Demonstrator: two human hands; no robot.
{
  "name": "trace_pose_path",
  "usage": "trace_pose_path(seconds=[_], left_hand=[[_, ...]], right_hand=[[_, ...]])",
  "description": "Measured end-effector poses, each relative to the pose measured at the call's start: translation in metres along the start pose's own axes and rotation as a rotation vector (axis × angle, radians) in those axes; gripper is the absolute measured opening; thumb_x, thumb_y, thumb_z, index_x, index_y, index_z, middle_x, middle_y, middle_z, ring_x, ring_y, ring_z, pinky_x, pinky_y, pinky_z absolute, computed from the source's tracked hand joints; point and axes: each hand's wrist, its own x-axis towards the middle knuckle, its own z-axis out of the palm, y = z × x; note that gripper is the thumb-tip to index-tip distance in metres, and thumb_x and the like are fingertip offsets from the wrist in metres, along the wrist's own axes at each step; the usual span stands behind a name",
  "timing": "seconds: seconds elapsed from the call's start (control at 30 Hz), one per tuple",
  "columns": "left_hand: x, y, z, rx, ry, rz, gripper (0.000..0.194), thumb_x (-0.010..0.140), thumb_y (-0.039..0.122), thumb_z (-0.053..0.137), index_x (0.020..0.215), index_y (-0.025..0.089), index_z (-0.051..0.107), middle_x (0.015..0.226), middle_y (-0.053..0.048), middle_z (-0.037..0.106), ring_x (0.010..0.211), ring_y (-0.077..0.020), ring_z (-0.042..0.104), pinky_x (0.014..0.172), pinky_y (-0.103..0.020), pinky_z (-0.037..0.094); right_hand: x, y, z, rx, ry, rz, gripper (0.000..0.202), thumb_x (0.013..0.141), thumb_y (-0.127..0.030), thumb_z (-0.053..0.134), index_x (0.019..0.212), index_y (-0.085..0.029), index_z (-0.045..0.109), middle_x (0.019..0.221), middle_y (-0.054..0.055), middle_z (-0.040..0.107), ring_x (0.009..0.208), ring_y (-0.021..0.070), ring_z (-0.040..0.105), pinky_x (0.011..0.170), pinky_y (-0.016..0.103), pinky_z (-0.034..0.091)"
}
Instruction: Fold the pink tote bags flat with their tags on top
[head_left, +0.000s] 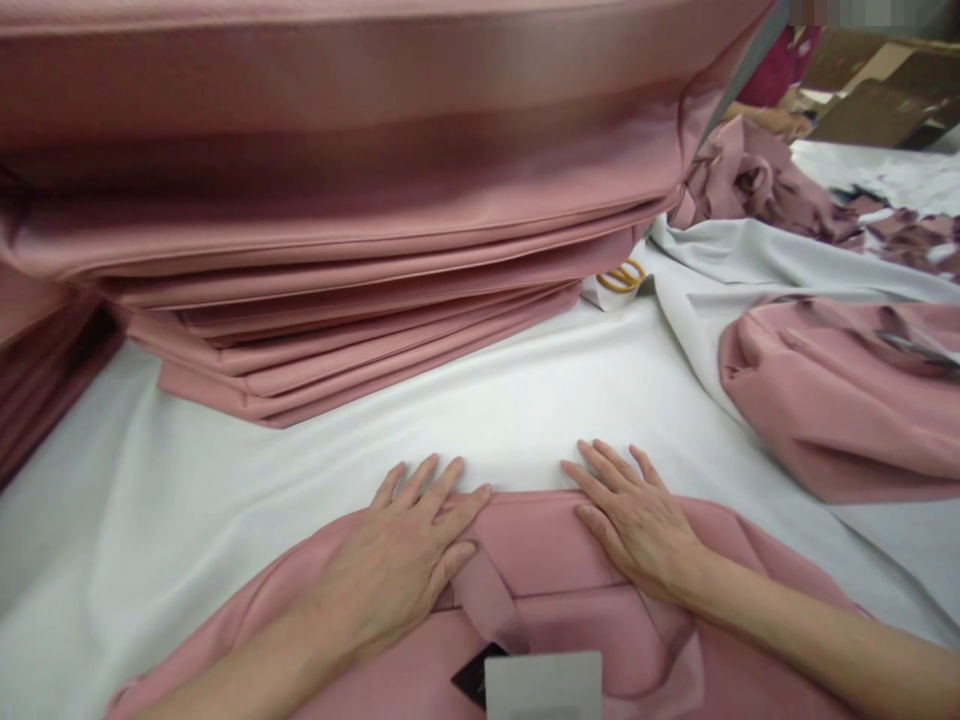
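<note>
A pink bag (pixel 547 545) lies flat at the bottom centre on white cloth, its straps folded over its front. Near the straps are a black tag (pixel 478 676) and a pale grey card (pixel 544 686). My left hand (pixel 409 545) rests flat on the bag's far edge, left of centre, fingers spread and fingertips reaching onto the cloth. On the right part of that same edge lies my right hand (pixel 634 515), also palm down with fingers apart. Neither hand grips anything.
A tall stack of pink bags (pixel 360 240) stands beyond, with more at the far left. Another pink bag (pixel 847 400) lies right. Yellow rings (pixel 621 277) sit beside the stack. Pink strips (pixel 757 185) are heaped at back right, near a person's hand (pixel 780 120) and cardboard boxes (pixel 874 110).
</note>
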Motion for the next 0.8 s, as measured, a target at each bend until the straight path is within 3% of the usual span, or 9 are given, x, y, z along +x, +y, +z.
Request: trace_pose_path(seconds=[0.27,0.43,0.5,0.6,0.7,0.8], left_hand=[[0.002,-0.007,0.013,0.023,0.083,0.047,0.053,0.096,0.043,0.037,0.147,0.038,0.024,0.151,-0.004,0.036,0.135,-0.0299,0.035,0.108,-0.053,0.031],[0.000,-0.016,0.025,0.091,0.220,0.123,0.059,0.094,0.039,0.040,0.149,0.037,0.019,0.149,0.001,0.040,0.132,-0.0256,0.041,0.106,-0.048,0.035],[0.000,-0.020,0.029,0.108,0.274,0.149,0.062,0.092,0.039,0.042,0.149,0.037,0.017,0.148,0.002,0.041,0.131,-0.0252,0.043,0.105,-0.046,0.036],[0.000,-0.022,0.035,0.118,0.320,0.168,0.065,0.090,0.039,0.045,0.149,0.036,0.018,0.147,0.002,0.042,0.129,-0.0247,0.044,0.104,-0.044,0.037],[-0.001,-0.024,0.038,0.106,0.324,0.173,0.067,0.089,0.039,0.046,0.149,0.035,0.018,0.148,0.003,0.041,0.129,-0.0247,0.043,0.104,-0.043,0.037],[0.000,-0.025,0.040,0.072,0.312,0.171,0.066,0.090,0.039,0.046,0.149,0.036,0.018,0.148,0.003,0.041,0.129,-0.0241,0.043,0.103,-0.042,0.038]], right_hand=[[-0.001,0.000,0.005,0.131,0.081,0.029,0.044,0.099,-0.037,0.034,0.137,-0.019,0.047,0.146,0.011,0.041,0.135,0.0263,0.035,0.110,0.053,0.029],[-0.016,0.010,-0.013,0.033,0.116,-0.020,0.043,0.099,-0.027,0.030,0.139,-0.017,0.042,0.143,0.011,0.046,0.136,0.0242,0.033,0.113,0.060,0.013],[-0.042,0.023,-0.022,-0.084,0.125,0.013,0.047,0.097,-0.030,0.035,0.143,-0.020,0.037,0.146,0.011,0.041,0.137,0.0281,0.031,0.111,0.066,0.008],[-0.106,0.042,-0.021,-0.254,0.144,0.242,0.056,0.095,-0.033,0.037,0.149,-0.025,0.025,0.149,0.013,0.036,0.136,0.0343,0.032,0.104,0.072,0.016],[-0.181,0.049,-0.002,-0.307,0.163,0.509,0.063,0.094,-0.036,0.032,0.152,-0.029,0.007,0.145,0.013,0.042,0.132,0.0382,0.038,0.098,0.073,0.028],[-0.230,0.040,0.019,-0.207,0.180,0.778,0.066,0.093,-0.041,0.029,0.151,-0.035,-0.002,0.140,0.010,0.048,0.123,0.0348,0.049,0.090,0.063,0.046]])
